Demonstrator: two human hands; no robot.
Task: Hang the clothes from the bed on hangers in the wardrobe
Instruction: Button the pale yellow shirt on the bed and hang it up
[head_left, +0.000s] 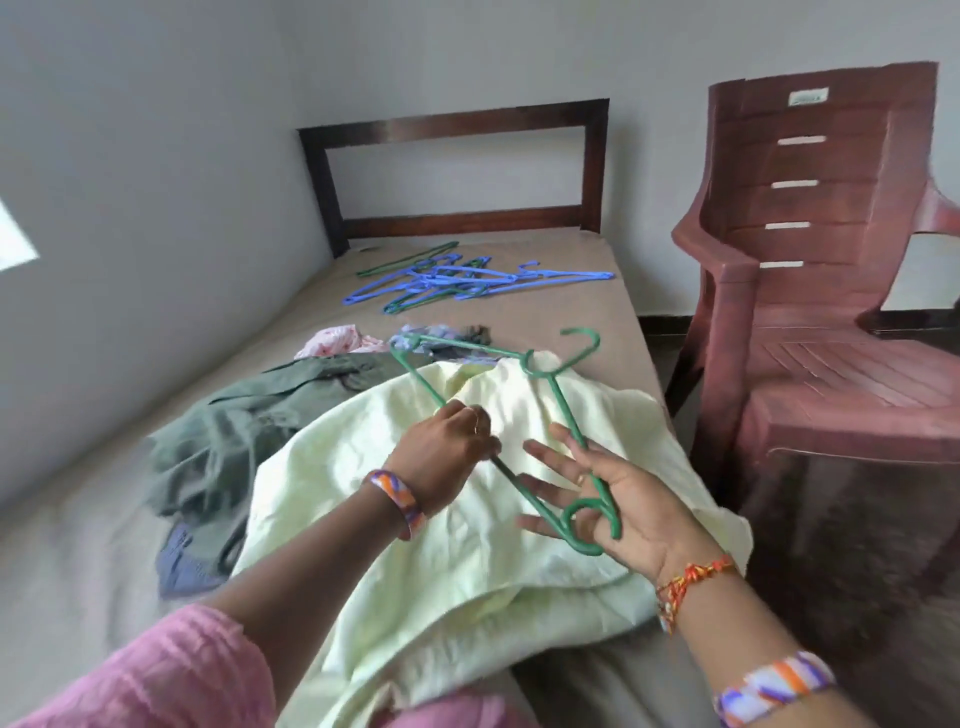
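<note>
A green hanger (558, 415) is held over the pale yellow garment (415, 545) on the bed (78, 561): the left hand (457, 452) pinches its bar, the right hand (618, 499), fingers spread, hooks its end. The limp cloth is best taken at the shoulders.

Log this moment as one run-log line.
left hand: grips green plastic hanger | right hand: fingers spread, supports hanger end | pale yellow cloth garment: on bed, not yet hung

A pink sleeve (156, 670) covers the left arm at seven o'clock. Both wrists carry orange-purple-white bands (400, 499); the right also wears a red-orange thread bracelet (691, 579).
</note>
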